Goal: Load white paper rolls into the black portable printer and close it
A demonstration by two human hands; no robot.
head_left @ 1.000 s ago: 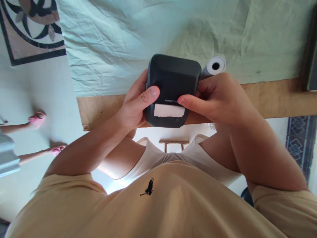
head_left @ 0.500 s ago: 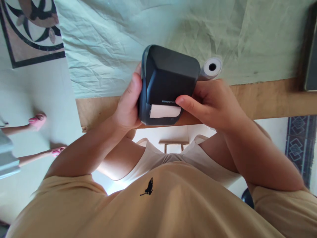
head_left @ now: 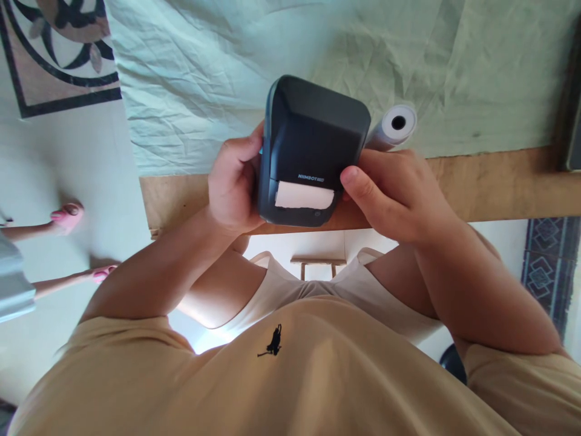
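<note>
Printer [head_left: 320,133] in both hands [head_left: 233,188]

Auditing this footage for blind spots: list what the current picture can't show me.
All in the head view:
Left hand: fingers largely hidden behind the black device.
White roll: far end behind the black device or right hand.
Dark object: cut off by the right edge.
Lettering after NIIMBOT: too small.
</note>
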